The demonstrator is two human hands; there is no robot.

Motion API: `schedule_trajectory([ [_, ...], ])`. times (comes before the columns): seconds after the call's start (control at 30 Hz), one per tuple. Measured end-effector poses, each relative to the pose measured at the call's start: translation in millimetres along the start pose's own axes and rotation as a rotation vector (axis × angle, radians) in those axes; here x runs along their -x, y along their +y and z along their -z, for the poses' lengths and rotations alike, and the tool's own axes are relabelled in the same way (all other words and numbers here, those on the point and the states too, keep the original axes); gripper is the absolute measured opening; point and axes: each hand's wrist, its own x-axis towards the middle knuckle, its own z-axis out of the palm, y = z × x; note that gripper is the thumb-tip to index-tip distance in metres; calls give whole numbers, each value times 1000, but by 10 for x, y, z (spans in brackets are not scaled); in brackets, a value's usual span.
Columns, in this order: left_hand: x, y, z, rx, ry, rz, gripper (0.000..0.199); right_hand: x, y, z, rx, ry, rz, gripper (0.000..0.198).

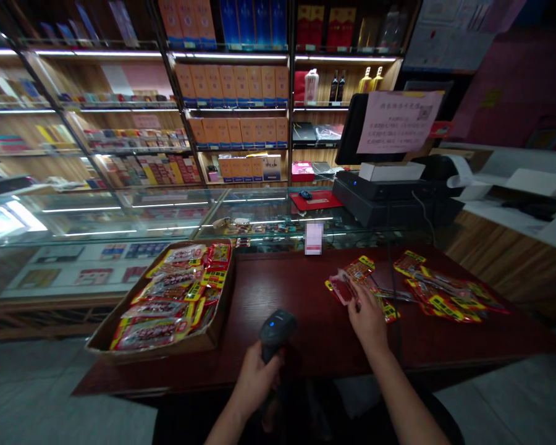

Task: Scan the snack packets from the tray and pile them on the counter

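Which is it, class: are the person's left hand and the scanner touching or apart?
Touching. The head view shows the left hand wrapped around the handle of the scanner, with no gap between them.

No word, brand or number can be read with certainty. The pale pink rectangular paper sheet (391,133) on the black monitor (352,133), beyond the far edge of the dark red wooden surface (301,284), bears a heading line, smaller lines below and a square black QR code (425,112) near its upper right corner. Yellow patches with blurred dark print mark the shiny red-and-yellow plastic packets (445,306) near the surface's right edge. Tall orange rectangular boxes (227,86) behind carry marks too small to read.
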Motion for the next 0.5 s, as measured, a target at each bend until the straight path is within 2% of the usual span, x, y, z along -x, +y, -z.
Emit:
schedule_trajectory([
  [0.1,9,7,-11,6,9,-13,25,62,-189,-74,-152,6,-5,42],
  [0.27,15,-29,-29,37,8,-27,33,258,-564,-382,-381,-158,11,30],
  [0.37,44,-32,-32,54,30,-39,35,314,-624,-451,-456,-230,7,22],
  [0.5,80,6,-39,41,45,-33,36,321,-559,-424,-472,-238,-36,21],
])
